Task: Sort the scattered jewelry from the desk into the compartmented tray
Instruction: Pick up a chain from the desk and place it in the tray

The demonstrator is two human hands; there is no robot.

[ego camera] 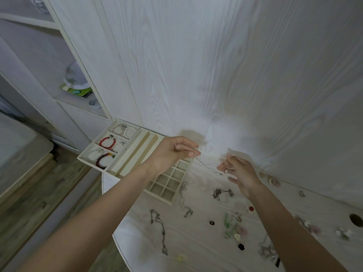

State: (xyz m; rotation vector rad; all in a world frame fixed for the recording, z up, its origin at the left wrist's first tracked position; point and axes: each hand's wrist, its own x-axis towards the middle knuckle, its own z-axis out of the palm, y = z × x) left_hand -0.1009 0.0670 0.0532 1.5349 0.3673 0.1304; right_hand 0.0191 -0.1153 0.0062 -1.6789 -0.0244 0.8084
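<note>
Thin chain [206, 165]: stretched between both hands above the desk [206, 242], left hand [174, 152] pinching one end, right hand [238, 171] apparently pinching the other; tray [167, 185] just left.

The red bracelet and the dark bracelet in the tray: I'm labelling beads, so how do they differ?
The red bracelet is bright red nearly all round; the dark bracelet is deep maroon with a few orange, yellow and green beads at one end. The red bracelet lies in the middle compartment, the dark bracelet in the nearest one of the tray. Both are round-bead loops lying flat, each beside a pale bracelet.
</note>
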